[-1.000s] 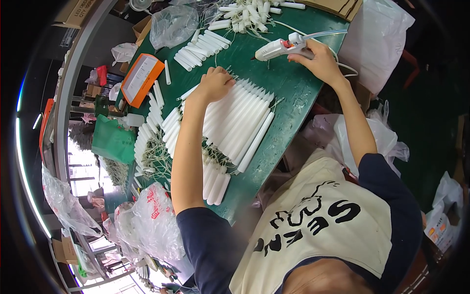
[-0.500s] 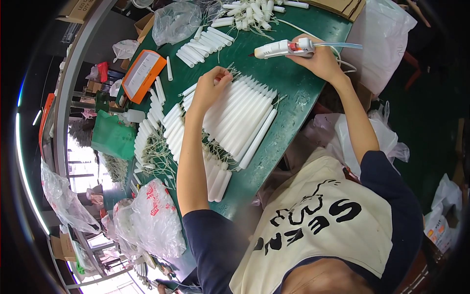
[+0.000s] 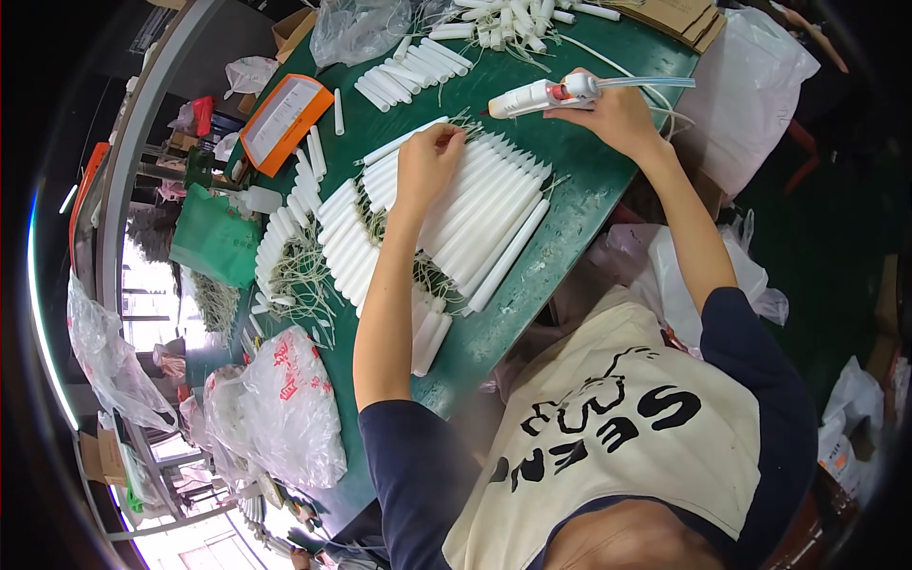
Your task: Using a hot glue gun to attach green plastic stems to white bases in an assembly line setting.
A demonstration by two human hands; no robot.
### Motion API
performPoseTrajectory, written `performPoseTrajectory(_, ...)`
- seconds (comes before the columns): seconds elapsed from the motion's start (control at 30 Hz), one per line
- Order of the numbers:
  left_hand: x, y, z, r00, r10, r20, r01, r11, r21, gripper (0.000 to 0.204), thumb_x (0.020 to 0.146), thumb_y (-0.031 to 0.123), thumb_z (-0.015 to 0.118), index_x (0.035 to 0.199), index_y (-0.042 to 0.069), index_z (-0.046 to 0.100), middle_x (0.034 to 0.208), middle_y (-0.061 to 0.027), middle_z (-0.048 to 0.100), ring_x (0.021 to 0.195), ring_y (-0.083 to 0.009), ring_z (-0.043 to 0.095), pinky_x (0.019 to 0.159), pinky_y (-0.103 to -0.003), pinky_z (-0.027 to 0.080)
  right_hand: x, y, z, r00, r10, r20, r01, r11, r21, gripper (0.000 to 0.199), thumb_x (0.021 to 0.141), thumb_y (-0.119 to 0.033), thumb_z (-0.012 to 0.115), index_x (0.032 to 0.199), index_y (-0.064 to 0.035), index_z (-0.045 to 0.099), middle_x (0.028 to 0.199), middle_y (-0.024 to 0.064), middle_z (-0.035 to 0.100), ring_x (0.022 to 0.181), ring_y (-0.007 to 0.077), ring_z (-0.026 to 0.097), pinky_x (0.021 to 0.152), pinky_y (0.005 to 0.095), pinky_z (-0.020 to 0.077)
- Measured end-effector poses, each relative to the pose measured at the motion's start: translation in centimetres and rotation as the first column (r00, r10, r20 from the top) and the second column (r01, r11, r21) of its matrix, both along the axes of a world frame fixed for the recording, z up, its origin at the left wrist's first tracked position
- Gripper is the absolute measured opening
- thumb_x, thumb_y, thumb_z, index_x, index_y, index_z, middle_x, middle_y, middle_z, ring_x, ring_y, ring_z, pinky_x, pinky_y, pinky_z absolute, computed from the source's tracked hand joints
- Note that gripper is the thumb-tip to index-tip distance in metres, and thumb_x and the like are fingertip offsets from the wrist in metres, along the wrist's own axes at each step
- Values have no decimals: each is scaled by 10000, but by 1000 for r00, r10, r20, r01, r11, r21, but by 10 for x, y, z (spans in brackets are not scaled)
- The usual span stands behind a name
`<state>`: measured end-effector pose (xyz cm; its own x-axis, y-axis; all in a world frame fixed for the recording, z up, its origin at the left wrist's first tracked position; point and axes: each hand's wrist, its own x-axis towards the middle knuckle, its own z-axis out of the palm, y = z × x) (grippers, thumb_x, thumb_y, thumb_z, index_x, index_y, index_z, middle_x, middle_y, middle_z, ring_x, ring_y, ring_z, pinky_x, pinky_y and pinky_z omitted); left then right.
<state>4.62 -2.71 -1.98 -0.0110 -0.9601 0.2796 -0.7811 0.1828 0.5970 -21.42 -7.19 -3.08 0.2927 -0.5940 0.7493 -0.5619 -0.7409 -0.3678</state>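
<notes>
My right hand (image 3: 622, 119) grips a white hot glue gun (image 3: 534, 98), its nozzle aimed left over the table. A clear glue stick (image 3: 655, 83) sticks out of its back. Below it lies a slanted row of long white candle-shaped tubes (image 3: 484, 223), side by side, with pointed tips at the far end. My left hand (image 3: 427, 169) is over the left part of this row, thumb and fingers pinched together by the tips. Thin wires (image 3: 470, 125) show beside those fingertips; what is between them is too small to make out.
More white tubes (image 3: 347, 252) with tangled thin wires (image 3: 304, 275) lie to the left. An orange box (image 3: 285, 123), short white tubes (image 3: 413, 76) and a clear plastic bag (image 3: 356, 33) are further back. A white cable (image 3: 608, 59) runs behind the glue gun. Plastic bags (image 3: 285, 404) sit at the lower left.
The view has shifted slightly. My left hand remains pinched at the tips, and a long tube at the row's left end now shows more fully. The glue gun stays raised, drawn slightly left.
</notes>
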Motion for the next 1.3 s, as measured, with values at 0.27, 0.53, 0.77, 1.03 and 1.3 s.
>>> performPoseTrajectory(0.27,-3,-1,0,996,31,88,-23,996,-91,194,776,185,588,822,11,662,750,-161,647,677,-287,630,658,-344,485,10,-1,8,990,-25,-138,0,983,-183,373,711,-463,682,889,-151,579,518,35,490,440,220,491,405,322,345)
performPoseTrajectory(0.53,2,-2,-2,991,10,135,4,995,-99,259,810,217,590,884,-25,644,740,-149,642,657,-207,602,646,-303,457,17,0,13,982,-6,-188,-32,979,-200,362,730,-468,662,853,-145,556,520,37,486,440,218,484,407,318,355)
performPoseTrajectory(0.77,3,-1,-2,991,0,134,16,992,-123,258,808,216,584,873,-26,645,735,-149,643,654,-211,609,646,-302,459,18,-1,14,979,-17,-203,-26,978,-205,373,730,-480,657,843,-141,552,517,43,485,435,229,483,406,326,362)
performPoseTrajectory(1.03,0,-1,-1,990,19,139,-2,992,-125,245,787,201,590,866,-23,652,740,-154,647,664,-227,618,653,-308,467,19,-1,17,980,8,-199,-55,972,-230,396,715,-484,666,865,-130,573,496,43,478,431,233,497,405,323,372)
performPoseTrajectory(1.3,1,-3,-5,991,20,131,5,983,-184,172,743,195,588,772,44,666,721,-128,651,668,-261,619,678,-353,454,18,-1,17,979,-21,-201,-29,970,-242,406,715,-487,664,866,-119,579,493,48,475,432,231,499,411,322,379)
